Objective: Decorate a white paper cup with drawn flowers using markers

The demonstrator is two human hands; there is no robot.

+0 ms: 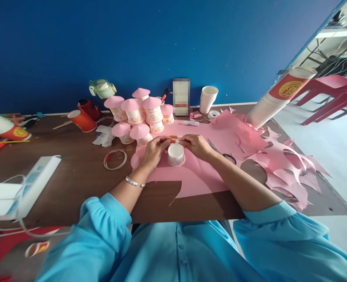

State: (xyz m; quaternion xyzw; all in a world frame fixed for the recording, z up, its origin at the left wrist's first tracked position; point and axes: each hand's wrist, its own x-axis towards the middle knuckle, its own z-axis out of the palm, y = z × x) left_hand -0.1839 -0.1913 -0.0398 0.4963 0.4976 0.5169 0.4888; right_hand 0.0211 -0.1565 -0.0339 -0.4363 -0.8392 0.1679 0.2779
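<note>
In the head view, a slim orange-and-white marker [175, 141] spans the gap between my two hands. Closed fingers of my left hand [158, 150] pinch its orange end, and my right hand [199, 146] grips the other end. Just below them a small white paper cup [176, 155] sits upside down on pink paper [201, 178]. A second orange stick-like thing shows just behind the marker, partly hidden. Several small decorated cups with pink cone roofs [131, 105] stand grouped behind my left hand. Scissors [222, 150] lie to the right of my right hand.
A tall leaning stack of paper cups [268, 102] and pink scraps [290, 168] occupy the right. Along the wall stand a phone [181, 97] and white cups [208, 98]. A tape roll [115, 159], red cup [81, 120] and power strip [36, 182] lie left.
</note>
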